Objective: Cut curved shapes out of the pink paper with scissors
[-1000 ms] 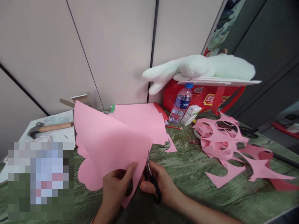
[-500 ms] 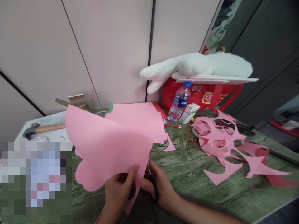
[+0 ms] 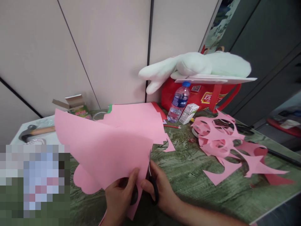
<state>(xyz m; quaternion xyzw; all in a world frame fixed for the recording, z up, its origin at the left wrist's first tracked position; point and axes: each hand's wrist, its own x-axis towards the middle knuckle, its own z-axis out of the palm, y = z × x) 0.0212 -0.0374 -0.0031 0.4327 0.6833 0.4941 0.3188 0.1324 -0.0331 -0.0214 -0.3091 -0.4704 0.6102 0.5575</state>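
Observation:
A large sheet of pink paper (image 3: 103,147), curling up on its left side, is pinched at its lower edge by my left hand (image 3: 121,194). My right hand (image 3: 162,185) is closed round the black handles of a pair of scissors (image 3: 153,186). The blades point up and away from me at the sheet's right edge. A curved cut-out runs beside my left fingers, and a narrow strip of the sheet hangs below them. Under the sheet at the left lie rounded pink paper shapes (image 3: 86,182). More pink sheets (image 3: 136,116) are stacked behind.
Pink paper offcuts (image 3: 218,141) are heaped on the right of the green table (image 3: 185,182). Behind stand a water bottle (image 3: 180,102), a small carton (image 3: 188,113) and a red bag (image 3: 199,94) under a white plush toy (image 3: 197,67). A hammer (image 3: 39,131) lies at left.
The view has shifted slightly, and the sheet's left side has swung outward and lower, uncovering more of the small open box behind. Both hands keep their grips.

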